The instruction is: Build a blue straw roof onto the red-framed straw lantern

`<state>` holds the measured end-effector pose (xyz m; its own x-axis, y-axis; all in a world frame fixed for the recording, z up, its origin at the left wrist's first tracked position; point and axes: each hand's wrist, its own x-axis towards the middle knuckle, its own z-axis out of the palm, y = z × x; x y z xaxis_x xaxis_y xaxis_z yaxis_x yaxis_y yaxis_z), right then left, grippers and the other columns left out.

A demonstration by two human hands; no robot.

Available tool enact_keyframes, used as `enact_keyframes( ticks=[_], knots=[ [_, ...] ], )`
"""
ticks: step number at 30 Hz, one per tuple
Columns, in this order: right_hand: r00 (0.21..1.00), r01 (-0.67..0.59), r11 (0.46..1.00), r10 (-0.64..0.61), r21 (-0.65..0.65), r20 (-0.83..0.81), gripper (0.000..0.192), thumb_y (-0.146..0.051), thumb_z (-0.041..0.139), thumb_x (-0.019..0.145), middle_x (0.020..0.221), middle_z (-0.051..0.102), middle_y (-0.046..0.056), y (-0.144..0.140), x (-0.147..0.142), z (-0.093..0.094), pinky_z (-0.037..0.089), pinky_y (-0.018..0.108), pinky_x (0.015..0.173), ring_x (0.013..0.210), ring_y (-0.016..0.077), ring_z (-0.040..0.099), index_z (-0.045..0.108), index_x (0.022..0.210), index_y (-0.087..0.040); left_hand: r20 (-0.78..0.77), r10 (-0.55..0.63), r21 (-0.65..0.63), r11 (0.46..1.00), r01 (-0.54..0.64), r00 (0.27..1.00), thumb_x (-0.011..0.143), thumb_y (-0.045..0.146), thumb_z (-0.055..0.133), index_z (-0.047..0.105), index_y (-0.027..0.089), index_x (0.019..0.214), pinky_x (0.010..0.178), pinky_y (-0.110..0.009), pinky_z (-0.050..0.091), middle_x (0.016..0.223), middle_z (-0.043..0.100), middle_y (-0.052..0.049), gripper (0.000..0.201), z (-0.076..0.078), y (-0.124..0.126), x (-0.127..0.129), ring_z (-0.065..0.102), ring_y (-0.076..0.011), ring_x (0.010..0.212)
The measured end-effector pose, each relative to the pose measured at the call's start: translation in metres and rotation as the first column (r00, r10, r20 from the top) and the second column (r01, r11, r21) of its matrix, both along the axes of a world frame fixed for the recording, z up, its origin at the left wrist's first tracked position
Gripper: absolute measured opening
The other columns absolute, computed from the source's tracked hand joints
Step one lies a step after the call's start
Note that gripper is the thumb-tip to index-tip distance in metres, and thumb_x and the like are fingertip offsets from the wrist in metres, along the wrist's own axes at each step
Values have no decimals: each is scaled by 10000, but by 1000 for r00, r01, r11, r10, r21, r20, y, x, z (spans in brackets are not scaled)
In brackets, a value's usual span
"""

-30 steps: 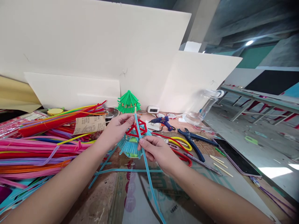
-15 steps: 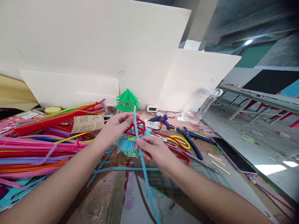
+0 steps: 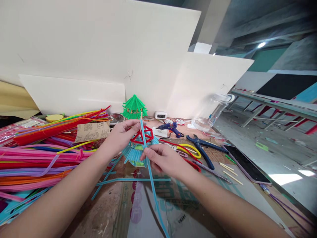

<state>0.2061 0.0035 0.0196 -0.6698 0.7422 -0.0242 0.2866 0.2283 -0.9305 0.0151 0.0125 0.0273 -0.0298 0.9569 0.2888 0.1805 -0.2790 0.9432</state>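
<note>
At the middle of the tabletop (image 3: pixel 119 211), my left hand (image 3: pixel 121 135) holds up the small pavilion model of light-blue pipe cleaners with a red hexagonal pipe-cleaner frame (image 3: pixel 138 147). Fingers closed around its top, near the thin wooden stick (image 3: pixel 141 116) poking out of the peak. My right hand (image 3: pixel 163 158) pinches the long light-blue pipe cleaner (image 3: pixel 151 175) between thumb and forefinger; grip closed tight on it, just in front of the model's blue roof skirt. That pipe cleaner runs from the peak, through my fingers, down toward me past the table edge.

Progress, my read: lower blue roof tier done, red frame on top done. Upper roof barely begun, only this one strand laid against the frame. Rest of the top tier left, going by the finished green pipe-cleaner pavilion (image 3: pixel 134 107) standing at the back by the white boards (image 3: pixel 99 49).

More blue pipe cleaners (image 3: pixel 133 180) lie flat under my wrists. Multicoloured pipe-cleaner stock (image 3: pixel 44 148) piled to the left. Blue glue gun (image 3: pixel 170 127), blue-handled pliers (image 3: pixel 201 145), yellow-handled scissors (image 3: pixel 190 150) and dark phone (image 3: pixel 245 163) to the right, all untouched.
</note>
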Motion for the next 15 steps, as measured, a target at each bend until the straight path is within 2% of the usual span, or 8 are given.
enact_keyframes(
  ticks=[1,3,5,8,10,13,15],
  knots=[
    [996,6,992,-17,126,84,447,-558,474,892,471,421,-51,1,5,6,226,228,452,439,81,362,624,748,-163,-6,6,0,1000,-6,1000,786,555,642,695,201,1108,816,-331,505,1034,732,-52,482,1,0,0,655,-241,934],
    [980,33,934,-101,357,172,463,-529,461,908,512,425,-33,4,16,19,228,239,480,490,88,376,592,662,-160,-14,0,-11,1000,0,1000,771,572,647,684,188,1119,827,-344,508,1042,728,-63,519,2,0,0,654,-250,949],
    [968,62,866,-173,497,181,451,-479,440,931,551,447,-20,5,25,31,245,248,509,536,98,397,580,643,-161,-36,-30,-34,999,29,999,758,594,646,673,172,1128,842,-360,511,1054,723,-77,562,3,1,-3,654,-258,961],
    [961,91,805,-226,586,162,376,-412,455,939,596,475,-20,3,36,42,273,247,532,570,102,413,591,688,-168,-120,-117,-74,991,108,986,774,628,604,641,173,1174,859,-372,516,1134,699,-91,608,5,1,-14,651,-264,990],
    [961,113,795,-239,596,137,286,-371,477,934,640,506,-28,-1,40,45,295,235,535,578,95,422,603,763,-180,-221,-179,-87,983,164,959,802,628,569,601,209,1234,885,-364,513,1221,662,-78,603,7,0,-24,629,-267,1058],
    [957,114,787,-250,607,145,156,-296,492,922,737,587,-28,-6,41,45,329,222,550,612,92,469,618,898,-208,-428,-219,-82,976,203,877,794,592,605,521,286,1320,976,-341,468,1365,565,-30,614,11,-4,-36,534,-271,1219],
    [949,83,774,-254,628,188,141,-269,491,917,758,614,-30,-6,41,45,336,222,560,629,95,493,623,928,-222,-538,-211,-76,976,202,816,772,574,639,491,310,1341,1022,-338,432,1411,521,-7,644,14,-8,-38,484,-272,1276]
  ],
)
